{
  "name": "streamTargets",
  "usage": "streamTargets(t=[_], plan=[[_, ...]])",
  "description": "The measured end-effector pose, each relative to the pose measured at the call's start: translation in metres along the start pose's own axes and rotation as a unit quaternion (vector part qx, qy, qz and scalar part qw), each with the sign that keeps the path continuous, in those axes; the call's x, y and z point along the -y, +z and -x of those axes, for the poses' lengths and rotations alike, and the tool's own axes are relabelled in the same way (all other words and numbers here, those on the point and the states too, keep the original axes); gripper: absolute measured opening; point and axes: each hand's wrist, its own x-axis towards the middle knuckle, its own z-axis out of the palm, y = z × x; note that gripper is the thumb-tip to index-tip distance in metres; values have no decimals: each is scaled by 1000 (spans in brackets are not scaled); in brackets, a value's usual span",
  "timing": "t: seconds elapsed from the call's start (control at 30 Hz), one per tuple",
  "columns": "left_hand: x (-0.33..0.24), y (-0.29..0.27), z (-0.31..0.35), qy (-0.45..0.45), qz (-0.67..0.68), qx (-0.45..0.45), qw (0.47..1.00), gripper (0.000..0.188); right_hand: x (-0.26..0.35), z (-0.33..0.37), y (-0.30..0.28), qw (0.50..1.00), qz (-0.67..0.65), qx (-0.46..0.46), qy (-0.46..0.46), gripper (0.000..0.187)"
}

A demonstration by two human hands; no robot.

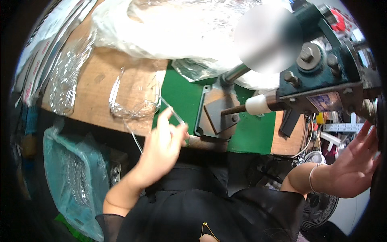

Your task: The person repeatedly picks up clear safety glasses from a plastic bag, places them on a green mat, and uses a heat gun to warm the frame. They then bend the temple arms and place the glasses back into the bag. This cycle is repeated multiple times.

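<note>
My left hand [163, 143] is over the front edge of the workbench, thumb and fingers pinching a thin, shiny wire piece [173, 111]. Its far end points toward a bundle of bent wire frames [135, 109] lying on the wood. Right of this hand stands an arbor press [318, 82], its white-collared ram [256, 105] reaching down to a flat metal block [219, 115] on the base plate [205, 99]. At the far right my right hand [354, 165] is raised beside the press, palm showing and fingers stretched out. Its fingertips run into the dark picture rim.
A large clear plastic bag [161, 28] covers the back of the bench. More shiny wire pieces [66, 80] lie at the left. Below left stands a plastic-lined teal bin [72, 181] holding wire pieces. A fan [318, 207] is at lower right; a green mat [254, 137] lies under the press.
</note>
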Motion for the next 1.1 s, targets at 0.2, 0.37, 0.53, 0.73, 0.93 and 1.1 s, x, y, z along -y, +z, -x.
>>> streamTargets(t=[0.2, 0.37, 0.53, 0.73, 0.93, 1.1], plan=[[41, -35, -58, 188, -432, -152, 869, 14, -22, 20, -14, 994, -110, 3, -15, 53], [56, -42, -64, 146, -360, -124, 913, 36, -29, 39, -77, 977, 99, 187, 15, 52], [-28, 26, -164, 262, -280, -38, 923, 26, -55, 76, -55, 978, 97, 94, 157, 40], [-5, 54, -256, 243, -446, -113, 854, 26, -44, 88, -43, 932, 166, 193, 258, 29], [-31, -55, -224, 260, -259, 101, 925, 26, -67, 132, -82, 867, 209, 170, 420, 9], [-69, -45, -127, 115, 191, 81, 971, 27, -124, 188, -69, 770, 407, 424, 249, 30]])
